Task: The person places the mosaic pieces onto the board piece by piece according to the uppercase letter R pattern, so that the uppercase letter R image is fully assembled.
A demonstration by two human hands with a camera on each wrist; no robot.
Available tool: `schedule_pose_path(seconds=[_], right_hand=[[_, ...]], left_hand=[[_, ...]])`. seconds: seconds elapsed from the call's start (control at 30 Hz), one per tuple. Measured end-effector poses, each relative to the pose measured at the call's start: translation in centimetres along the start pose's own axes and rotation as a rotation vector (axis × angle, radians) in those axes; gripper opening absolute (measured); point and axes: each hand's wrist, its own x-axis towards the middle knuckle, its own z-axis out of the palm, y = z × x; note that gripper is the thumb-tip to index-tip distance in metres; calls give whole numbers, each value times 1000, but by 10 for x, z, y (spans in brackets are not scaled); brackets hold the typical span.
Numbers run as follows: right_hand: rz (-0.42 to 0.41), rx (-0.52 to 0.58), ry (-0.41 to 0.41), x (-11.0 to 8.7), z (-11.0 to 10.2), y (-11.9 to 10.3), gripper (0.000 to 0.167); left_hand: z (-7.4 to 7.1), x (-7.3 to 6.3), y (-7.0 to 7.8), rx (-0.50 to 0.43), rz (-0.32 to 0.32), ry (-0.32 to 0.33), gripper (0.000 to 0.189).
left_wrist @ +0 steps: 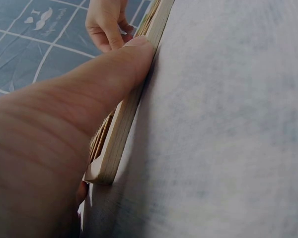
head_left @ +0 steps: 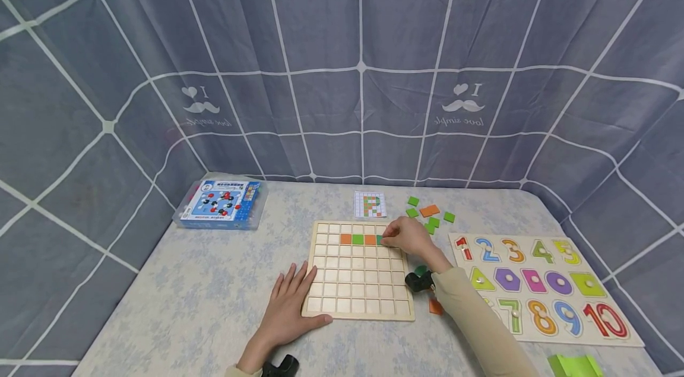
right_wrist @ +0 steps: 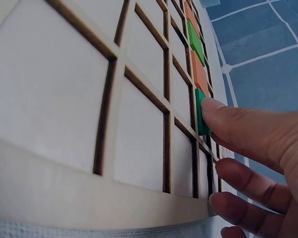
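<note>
A square wooden grid board (head_left: pixel 358 282) lies on the table. In its second row from the far side sit an orange tile (head_left: pixel 346 239), a green tile (head_left: pixel 358 239) and another orange tile (head_left: pixel 370 240). My right hand (head_left: pixel 411 237) pinches a dark green tile (right_wrist: pixel 202 112) at the cell right beside them. The thumb covers part of that tile in the right wrist view. Spread over the board's near left corner, my left hand (head_left: pixel 289 304) has its fingertips along the left side and its thumb at the near edge.
Behind the board lies a pattern card (head_left: pixel 370 205). Loose green tiles (head_left: pixel 449 217) and orange tiles (head_left: pixel 429 211) are scattered at its right. A number puzzle board (head_left: pixel 545 288) occupies the right side, with a light green block (head_left: pixel 575 366) near it. At back left stands a boxed set (head_left: pixel 221 203).
</note>
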Motion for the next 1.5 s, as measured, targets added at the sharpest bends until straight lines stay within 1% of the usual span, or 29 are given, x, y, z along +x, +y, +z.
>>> schedule_pose_path(seconds=[0.2,0.47,0.8,1.0,1.23,1.33,1.43,1.5], right_hand=[[4,8,-16,0,-1,-1,8],[-2,-1,-17,-2,-2,-4,8],[-8,-22,-14,-4,0,-4,7],[-61,-36,-3,-9,0,-3,6],[-87,-3,42,-17,-9,-1,11],[-112,2,81,-19,-17,6,13],[-141,-21,137,-18,-26,16,15],[-145,-39,174,-17,-33,23,18]], left_hand=[[0,0,0,-5,5,0,100],[1,-1,-1,-2,20,26,100],[1,-1,-1,8,16,15,100],[1,0,-1,8,21,16,99],[1,0,-1,6,22,15,100],[1,0,-1,8,20,14,100],[1,0,-2,11,19,16,100],[1,0,-2,14,20,17,100]])
